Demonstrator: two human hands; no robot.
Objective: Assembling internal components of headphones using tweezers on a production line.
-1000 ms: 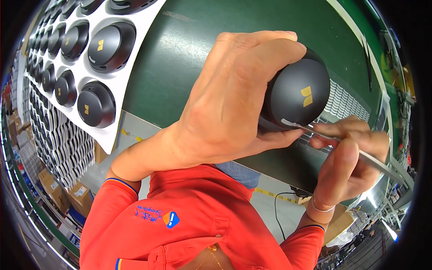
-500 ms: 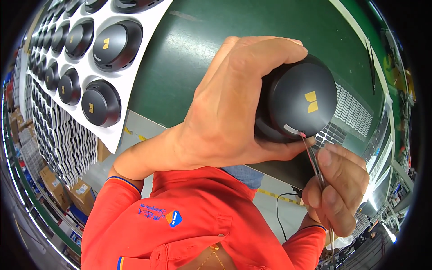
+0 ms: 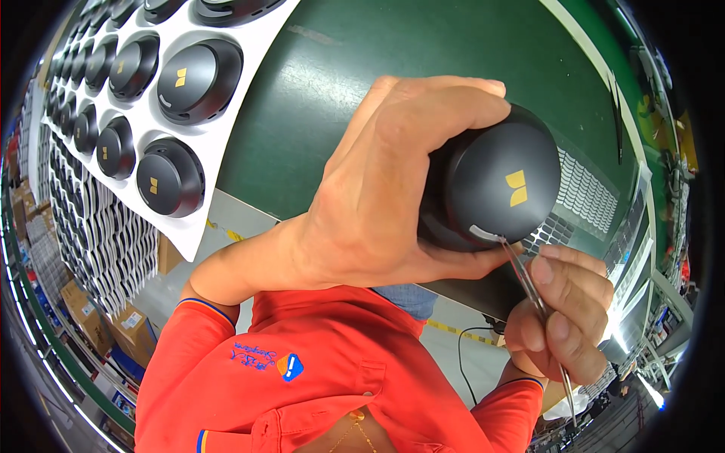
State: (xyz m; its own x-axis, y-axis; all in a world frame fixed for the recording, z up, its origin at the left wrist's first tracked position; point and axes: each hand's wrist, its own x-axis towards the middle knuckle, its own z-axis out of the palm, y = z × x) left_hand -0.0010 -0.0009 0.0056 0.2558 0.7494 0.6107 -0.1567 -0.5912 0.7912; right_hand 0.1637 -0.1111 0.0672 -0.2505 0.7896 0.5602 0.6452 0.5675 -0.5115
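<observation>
My left hand (image 3: 355,181) is closed around a matte black rounded housing (image 3: 491,181) with a gold mark on its domed face. A short pale curved strip (image 3: 482,233) lies along the dome's lower edge. My right hand (image 3: 574,309) pinches slim metal tweezers (image 3: 522,273), pointed up and to the left. Their tips meet the housing at the right end of the strip, close to my left fingertips. Whether anything sits between the tips is too small to tell.
At left a white moulded tray (image 3: 189,235) carries several similar black housings, beside stacked trays (image 3: 106,234). On the green tabletop (image 3: 302,90) lie a sheet of small white pieces (image 3: 585,190), a dark-celled sheet (image 3: 550,229) and a thin black tool (image 3: 618,124). Cardboard boxes (image 3: 134,328) stand lower left.
The housing and my left hand have shifted slightly down and left. The tweezers have tilted further, their tips still at the strip's end. A pink speck seen there earlier hardly shows now.
</observation>
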